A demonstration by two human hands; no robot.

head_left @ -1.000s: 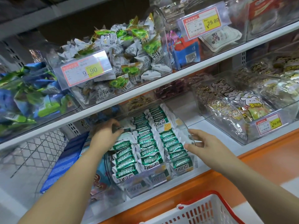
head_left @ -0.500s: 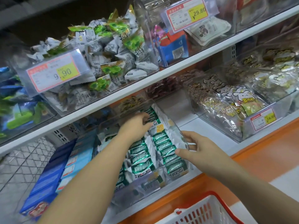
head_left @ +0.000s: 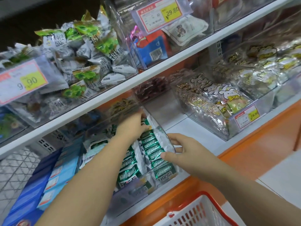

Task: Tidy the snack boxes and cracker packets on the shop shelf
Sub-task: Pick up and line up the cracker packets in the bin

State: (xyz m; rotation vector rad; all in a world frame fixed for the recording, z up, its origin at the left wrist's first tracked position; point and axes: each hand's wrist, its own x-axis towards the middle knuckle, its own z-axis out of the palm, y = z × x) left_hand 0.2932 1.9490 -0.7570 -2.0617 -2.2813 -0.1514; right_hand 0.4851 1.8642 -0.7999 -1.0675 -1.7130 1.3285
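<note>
Our left hand has slid to the back of the green cracker packets in the clear bin on the lower shelf (grip hidden, can't tell), with our right hand still clamped on the bin's rim, so we reckon the rows are nearly straight.

— What's down in front of me?
— A white basket with a red rim, at the bottom edge of my view, before the orange base.
— And the price tags?
— A 9.90 tag at the left end of the upper shelf, a 29.80 tag further right. Wire mesh far left.
</note>
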